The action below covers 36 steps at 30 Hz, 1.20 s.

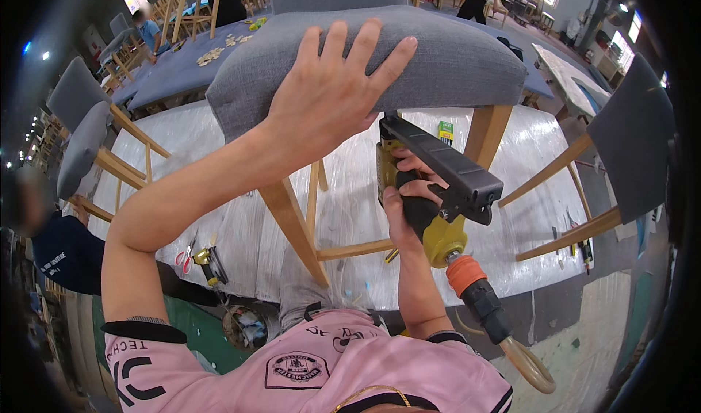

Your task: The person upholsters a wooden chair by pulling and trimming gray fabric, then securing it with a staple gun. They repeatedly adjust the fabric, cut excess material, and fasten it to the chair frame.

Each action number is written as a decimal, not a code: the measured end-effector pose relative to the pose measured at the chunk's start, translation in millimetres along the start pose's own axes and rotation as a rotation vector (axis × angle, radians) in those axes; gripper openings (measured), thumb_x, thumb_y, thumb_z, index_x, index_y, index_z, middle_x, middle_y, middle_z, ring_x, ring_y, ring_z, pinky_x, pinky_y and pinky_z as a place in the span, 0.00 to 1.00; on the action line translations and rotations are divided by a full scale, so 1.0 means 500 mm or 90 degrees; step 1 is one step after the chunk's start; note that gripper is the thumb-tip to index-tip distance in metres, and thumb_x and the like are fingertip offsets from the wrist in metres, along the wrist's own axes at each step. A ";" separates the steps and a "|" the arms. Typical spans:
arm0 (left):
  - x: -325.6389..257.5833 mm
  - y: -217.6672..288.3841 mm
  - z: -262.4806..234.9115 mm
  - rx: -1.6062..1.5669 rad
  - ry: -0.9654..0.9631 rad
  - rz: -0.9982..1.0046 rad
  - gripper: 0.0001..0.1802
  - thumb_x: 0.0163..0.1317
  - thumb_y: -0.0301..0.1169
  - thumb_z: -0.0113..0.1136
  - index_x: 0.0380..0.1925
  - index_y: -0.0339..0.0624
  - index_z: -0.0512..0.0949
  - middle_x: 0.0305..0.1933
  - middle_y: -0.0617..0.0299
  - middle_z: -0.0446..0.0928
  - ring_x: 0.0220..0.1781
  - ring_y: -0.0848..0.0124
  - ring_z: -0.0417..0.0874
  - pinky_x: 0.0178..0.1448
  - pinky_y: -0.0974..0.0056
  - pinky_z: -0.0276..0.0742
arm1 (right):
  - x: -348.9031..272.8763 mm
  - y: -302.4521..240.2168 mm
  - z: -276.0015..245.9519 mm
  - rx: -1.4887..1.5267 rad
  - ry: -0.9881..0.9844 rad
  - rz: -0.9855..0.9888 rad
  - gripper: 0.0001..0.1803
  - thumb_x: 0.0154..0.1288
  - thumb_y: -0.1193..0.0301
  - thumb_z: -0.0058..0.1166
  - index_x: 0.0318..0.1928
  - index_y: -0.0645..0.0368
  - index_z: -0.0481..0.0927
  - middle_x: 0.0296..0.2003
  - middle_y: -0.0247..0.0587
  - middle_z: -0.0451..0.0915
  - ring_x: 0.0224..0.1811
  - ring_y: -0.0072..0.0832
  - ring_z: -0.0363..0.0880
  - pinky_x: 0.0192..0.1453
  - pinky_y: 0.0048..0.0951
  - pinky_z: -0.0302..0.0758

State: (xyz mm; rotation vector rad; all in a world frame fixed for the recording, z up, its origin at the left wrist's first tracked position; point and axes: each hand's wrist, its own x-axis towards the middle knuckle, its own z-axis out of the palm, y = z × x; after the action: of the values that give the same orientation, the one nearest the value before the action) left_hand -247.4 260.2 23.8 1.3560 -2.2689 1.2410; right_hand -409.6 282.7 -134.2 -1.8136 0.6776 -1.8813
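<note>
A wooden chair with a grey upholstered seat (456, 66) stands upright in front of me. My left hand (328, 88) lies flat across the front of that seat with its fingers spread. Below the seat's front edge, my right hand (401, 194) is wrapped around the handle of a yellow and black pneumatic staple gun (449, 161). The gun's nose points up at the underside of the seat; whether it touches is hard to tell. An orange and black coupling (471, 281) joins the gun to a clear air hose (531, 369).
A plastic-covered platform (365, 274) carries the chair. Red-handled scissors (188, 257) and another staple gun (212, 265) lie at left. More grey chairs stand left (84, 132) and right (631, 143). A person in dark clothing (69, 256) is close on the left. Behind is a blue-covered table (164, 77).
</note>
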 end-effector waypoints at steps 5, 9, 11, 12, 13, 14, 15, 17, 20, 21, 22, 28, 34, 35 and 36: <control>0.002 -0.003 -0.002 0.010 -0.003 0.002 0.60 0.46 0.46 0.82 0.79 0.54 0.59 0.71 0.49 0.66 0.65 0.50 0.71 0.67 0.47 0.68 | -0.004 -0.003 0.010 0.027 0.003 0.044 0.13 0.53 0.85 0.58 0.36 0.56 0.72 0.51 0.47 0.79 0.58 0.43 0.81 0.67 0.47 0.74; 0.008 -0.013 0.001 0.007 0.013 0.004 0.60 0.46 0.45 0.83 0.78 0.53 0.60 0.70 0.49 0.67 0.64 0.50 0.72 0.66 0.48 0.69 | 0.020 -0.015 0.018 0.095 0.001 0.122 0.13 0.54 0.85 0.59 0.39 0.58 0.74 0.51 0.46 0.80 0.58 0.40 0.80 0.66 0.45 0.74; 0.013 -0.020 0.005 0.008 0.027 0.012 0.60 0.46 0.45 0.83 0.78 0.53 0.60 0.69 0.49 0.68 0.63 0.50 0.72 0.65 0.48 0.69 | 0.030 -0.015 0.017 0.136 0.008 0.133 0.13 0.55 0.85 0.59 0.40 0.59 0.75 0.51 0.46 0.80 0.57 0.39 0.80 0.66 0.44 0.74; 0.017 -0.019 0.008 -0.005 0.040 0.012 0.59 0.46 0.45 0.83 0.78 0.53 0.60 0.69 0.49 0.68 0.63 0.49 0.73 0.65 0.48 0.70 | 0.034 -0.006 0.012 0.147 0.010 0.135 0.14 0.55 0.85 0.59 0.40 0.58 0.74 0.52 0.47 0.79 0.58 0.42 0.80 0.67 0.46 0.73; 0.026 -0.017 0.010 -0.017 0.054 0.017 0.59 0.45 0.45 0.83 0.78 0.53 0.60 0.69 0.49 0.69 0.63 0.49 0.73 0.64 0.48 0.70 | 0.041 0.005 0.003 0.153 0.020 0.097 0.15 0.55 0.86 0.58 0.40 0.58 0.73 0.52 0.49 0.79 0.59 0.44 0.80 0.69 0.49 0.72; 0.029 -0.018 0.013 -0.026 0.062 0.015 0.59 0.45 0.45 0.83 0.77 0.52 0.61 0.68 0.49 0.69 0.63 0.49 0.73 0.64 0.48 0.70 | 0.046 0.020 -0.001 0.162 0.028 0.046 0.15 0.54 0.87 0.58 0.40 0.58 0.72 0.53 0.50 0.78 0.60 0.46 0.80 0.71 0.51 0.71; 0.040 -0.015 0.017 -0.011 0.063 0.008 0.58 0.46 0.45 0.82 0.77 0.52 0.61 0.68 0.48 0.69 0.63 0.48 0.74 0.64 0.48 0.71 | 0.050 0.032 -0.002 0.170 0.034 0.008 0.16 0.54 0.88 0.57 0.40 0.58 0.71 0.53 0.52 0.78 0.61 0.48 0.80 0.72 0.54 0.70; 0.067 -0.004 0.032 0.001 0.072 -0.005 0.56 0.48 0.45 0.82 0.76 0.51 0.62 0.68 0.46 0.70 0.64 0.47 0.75 0.65 0.49 0.72 | 0.073 0.047 -0.010 0.161 0.077 -0.083 0.19 0.53 0.89 0.55 0.42 0.57 0.69 0.53 0.53 0.77 0.60 0.50 0.81 0.73 0.56 0.70; 0.110 -0.030 0.043 -0.096 0.032 -0.003 0.58 0.47 0.54 0.79 0.76 0.48 0.61 0.62 0.41 0.77 0.61 0.45 0.82 0.61 0.48 0.78 | 0.099 0.058 -0.026 0.169 0.074 -0.092 0.19 0.52 0.89 0.55 0.41 0.57 0.69 0.51 0.52 0.78 0.61 0.49 0.81 0.72 0.55 0.71; 0.148 -0.054 -0.055 -0.235 -0.214 -0.125 0.63 0.49 0.70 0.70 0.77 0.43 0.62 0.57 0.36 0.82 0.57 0.41 0.86 0.60 0.46 0.82 | 0.102 0.056 -0.026 0.173 0.064 -0.087 0.18 0.52 0.89 0.56 0.41 0.57 0.70 0.52 0.52 0.79 0.61 0.47 0.81 0.72 0.53 0.72; 0.150 -0.108 -0.010 -0.231 -0.199 -0.172 0.64 0.48 0.74 0.66 0.77 0.44 0.62 0.56 0.36 0.82 0.56 0.40 0.86 0.60 0.46 0.82 | 0.107 0.058 -0.025 0.164 0.044 -0.100 0.17 0.52 0.88 0.57 0.40 0.58 0.70 0.52 0.52 0.79 0.60 0.46 0.81 0.72 0.51 0.72; 0.137 -0.202 0.149 -0.192 -0.194 -0.208 0.58 0.57 0.80 0.49 0.76 0.50 0.66 0.61 0.37 0.80 0.59 0.38 0.84 0.65 0.45 0.80 | 0.128 0.055 0.016 0.161 0.047 -0.087 0.15 0.56 0.87 0.55 0.40 0.57 0.72 0.53 0.49 0.79 0.60 0.43 0.80 0.69 0.45 0.73; 0.126 -0.130 0.000 -0.248 -0.260 -0.186 0.50 0.62 0.58 0.64 0.74 0.36 0.63 0.60 0.41 0.75 0.56 0.45 0.79 0.63 0.50 0.73 | 0.127 0.061 0.010 0.146 0.043 -0.081 0.16 0.53 0.86 0.57 0.40 0.56 0.71 0.51 0.52 0.81 0.59 0.46 0.83 0.70 0.49 0.74; 0.107 -0.114 -0.007 -0.220 -0.196 -0.158 0.50 0.63 0.60 0.62 0.74 0.35 0.63 0.59 0.42 0.76 0.55 0.46 0.80 0.62 0.51 0.74 | 0.126 0.061 0.012 0.133 0.040 -0.091 0.16 0.54 0.85 0.57 0.41 0.56 0.71 0.51 0.52 0.81 0.59 0.46 0.83 0.70 0.49 0.74; 0.092 -0.103 -0.010 -0.193 -0.132 -0.128 0.50 0.64 0.62 0.59 0.74 0.35 0.63 0.58 0.43 0.77 0.53 0.46 0.80 0.61 0.52 0.74 | 0.126 0.064 0.012 0.119 0.037 -0.101 0.16 0.54 0.85 0.58 0.41 0.56 0.71 0.51 0.52 0.80 0.59 0.46 0.83 0.70 0.50 0.74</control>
State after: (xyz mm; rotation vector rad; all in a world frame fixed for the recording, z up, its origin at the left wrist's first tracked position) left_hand -232.1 224.1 81.0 1.6043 -2.2648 0.6886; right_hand -407.2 218.4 -104.2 -1.7422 0.3715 -2.0322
